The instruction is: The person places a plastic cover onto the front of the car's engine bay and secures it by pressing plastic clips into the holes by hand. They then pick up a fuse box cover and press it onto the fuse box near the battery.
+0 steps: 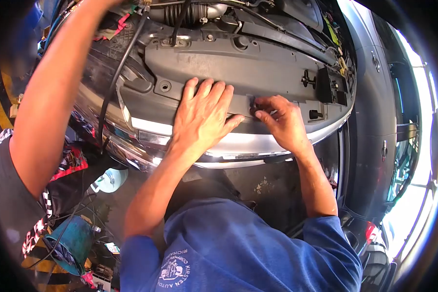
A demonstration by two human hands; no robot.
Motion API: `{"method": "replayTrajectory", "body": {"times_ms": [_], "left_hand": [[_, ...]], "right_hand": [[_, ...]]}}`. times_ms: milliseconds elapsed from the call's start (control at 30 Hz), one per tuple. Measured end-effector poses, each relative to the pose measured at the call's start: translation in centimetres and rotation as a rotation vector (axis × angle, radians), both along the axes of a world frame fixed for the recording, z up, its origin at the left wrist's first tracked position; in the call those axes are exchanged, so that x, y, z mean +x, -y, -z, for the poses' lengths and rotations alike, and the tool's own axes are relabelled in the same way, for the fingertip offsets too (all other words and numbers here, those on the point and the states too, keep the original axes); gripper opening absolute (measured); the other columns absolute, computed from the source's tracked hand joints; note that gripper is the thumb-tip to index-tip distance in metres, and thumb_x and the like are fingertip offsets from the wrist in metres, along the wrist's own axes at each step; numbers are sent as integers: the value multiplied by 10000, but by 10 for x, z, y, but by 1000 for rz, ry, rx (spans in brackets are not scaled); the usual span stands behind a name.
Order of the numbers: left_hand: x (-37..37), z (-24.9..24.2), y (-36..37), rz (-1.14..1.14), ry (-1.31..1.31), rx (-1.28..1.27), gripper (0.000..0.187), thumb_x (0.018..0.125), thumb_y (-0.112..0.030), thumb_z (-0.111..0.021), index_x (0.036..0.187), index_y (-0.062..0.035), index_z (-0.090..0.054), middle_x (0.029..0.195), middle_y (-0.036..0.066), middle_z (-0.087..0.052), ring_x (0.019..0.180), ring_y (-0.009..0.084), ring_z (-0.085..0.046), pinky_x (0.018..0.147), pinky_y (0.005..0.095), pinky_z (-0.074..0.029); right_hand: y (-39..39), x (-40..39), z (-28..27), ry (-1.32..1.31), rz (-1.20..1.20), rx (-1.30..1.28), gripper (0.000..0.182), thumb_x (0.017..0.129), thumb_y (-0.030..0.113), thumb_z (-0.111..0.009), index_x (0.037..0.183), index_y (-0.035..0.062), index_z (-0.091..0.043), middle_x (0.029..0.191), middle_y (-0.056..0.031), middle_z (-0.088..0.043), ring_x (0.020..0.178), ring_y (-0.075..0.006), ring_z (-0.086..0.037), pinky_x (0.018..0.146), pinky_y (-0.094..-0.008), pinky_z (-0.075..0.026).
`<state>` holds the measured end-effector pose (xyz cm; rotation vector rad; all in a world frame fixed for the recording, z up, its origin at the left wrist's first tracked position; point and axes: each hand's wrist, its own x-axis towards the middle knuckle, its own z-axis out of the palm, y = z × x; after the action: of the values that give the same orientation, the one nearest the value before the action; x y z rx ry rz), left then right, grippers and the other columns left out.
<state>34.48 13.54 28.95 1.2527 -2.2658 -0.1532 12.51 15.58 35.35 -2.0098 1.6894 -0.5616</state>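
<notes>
My left hand [203, 114] lies flat, fingers stretched out, on a grey plastic cover panel [219, 63] at the front of a vehicle's engine bay. To its right, my right hand [283, 119] is closed in a pinch over the panel's front edge. Between its thumb and fingertips is a small dark piece [252, 104], whose kind is too small to tell. Just in front of both hands runs a chrome and silver trim strip [238, 144]. A round hole with a washer-like rim [165, 86] shows in the panel left of my left hand.
At the left, another person's arm [51, 97] reaches into the engine bay. A black hose [119, 68] crosses the panel's left side. Black brackets [330, 86] stand at the panel's right end. A teal bucket [72, 243] sits low left; a grey car [370, 121] is at the right.
</notes>
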Motion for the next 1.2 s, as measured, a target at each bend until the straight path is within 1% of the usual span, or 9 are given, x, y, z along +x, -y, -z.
{"method": "replayTrajectory", "body": {"times_ms": [233,433,833,867,900,967,1033,1133,1200], "left_hand": [[2,7,4,4,-67,-7,630,861,-484,-726,1301,-45,-622,1298,90,-628,1274,263,-521,1155,508,-302],[1,4,2,18,-86,36,605,858,-458,-738,1279,-36,-632,1286,97,-633,1265,267,-526,1150,504,-313],[-1,10,4,16,-93,-12,589,875,-465,-716,1274,-39,-632,1246,91,-637,1260,261,-524,1146,499,-312],[-1,10,4,19,-88,-10,590,883,-466,-706,1288,-44,-627,1253,96,-638,1260,265,-528,1147,499,-310],[0,3,3,23,-51,40,595,884,-462,-706,1299,-44,-622,1276,104,-637,1264,271,-532,1151,500,-307],[3,3,1,26,-68,50,620,892,-481,-688,1320,-38,-611,1333,114,-626,1300,282,-519,1166,510,-286],[-1,4,1,13,-65,31,624,891,-475,-690,1322,-32,-607,1337,107,-626,1309,284,-512,1176,510,-274],[-2,1,1,9,-40,27,637,888,-484,-691,1325,-29,-605,1334,104,-630,1314,280,-508,1181,504,-267],[-1,-1,1,6,-26,30,639,881,-481,-699,1326,-32,-605,1337,104,-630,1319,279,-505,1184,500,-261]], "right_hand": [[-4,8,6,-22,76,-2,166,888,71,-747,1050,36,-738,957,-133,-733,839,-264,-721,736,-361,-564],[-5,12,7,-148,-18,-89,138,864,54,-729,1001,34,-725,929,-141,-712,827,-331,-712,735,-395,-567],[14,21,-12,-332,-135,30,139,852,109,-722,959,21,-716,915,-172,-715,854,-390,-700,767,-457,-550],[21,16,-17,-250,-93,183,183,862,140,-760,982,3,-742,904,-158,-735,816,-302,-717,757,-400,-550],[30,4,-10,-182,-132,239,198,853,162,-778,981,15,-741,884,-155,-741,820,-291,-719,753,-390,-548],[41,3,-13,-315,-186,278,258,807,231,-819,943,36,-720,855,-135,-735,805,-294,-701,742,-398,-533],[51,-1,-12,-260,-186,338,343,746,269,-861,933,33,-695,858,-146,-727,837,-331,-698,764,-422,-531],[67,-2,-7,-358,-122,413,531,716,357,-903,1022,-4,-661,867,-159,-728,860,-340,-708,767,-433,-543],[77,8,-25,-366,-26,656,615,706,408,-910,1067,-15,-648,902,-171,-728,886,-351,-709,785,-428,-550]]}}
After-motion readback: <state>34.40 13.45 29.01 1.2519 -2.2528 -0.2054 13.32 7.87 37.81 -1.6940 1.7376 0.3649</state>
